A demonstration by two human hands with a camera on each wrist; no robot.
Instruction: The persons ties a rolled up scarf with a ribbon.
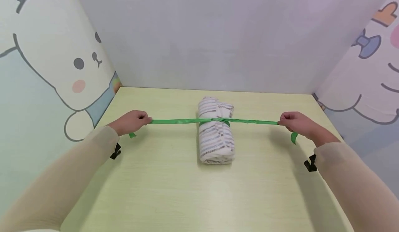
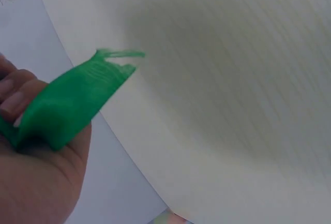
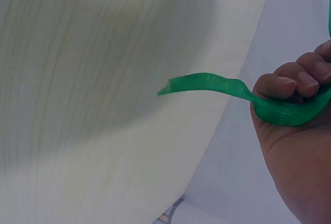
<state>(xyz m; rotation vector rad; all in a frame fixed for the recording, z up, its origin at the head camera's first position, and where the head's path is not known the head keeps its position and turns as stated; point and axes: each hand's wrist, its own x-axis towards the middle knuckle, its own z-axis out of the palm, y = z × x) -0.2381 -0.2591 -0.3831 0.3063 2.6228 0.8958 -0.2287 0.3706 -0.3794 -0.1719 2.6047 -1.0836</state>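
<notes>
Because the green ribbon (image 1: pixel 180 121) crosses in a knot over the middle of the rolled towel (image 1: pixel 215 135) lying mid-surface, the left hand (image 1: pixel 132 121) and right hand (image 1: pixel 296 123) each curl a tight grip around one end, stretching it taut sideways.

text: none readable in any view
labels/brands: none on the rolled towel (image 1: pixel 216 135) or the green ribbon (image 1: pixel 174 121)
numbers: none
signs: none
wall panels: cartoon drawings only, no lettering; left wall panel (image 1: pixel 46 69) shows a bear-like face, right wall panel (image 1: pixel 374 69) shows a bow and curved lines
table (image 1: pixel 187 190): plain pale wood grain, no print
wrist views: blurred tabletop and ribbon end, nothing written
</notes>
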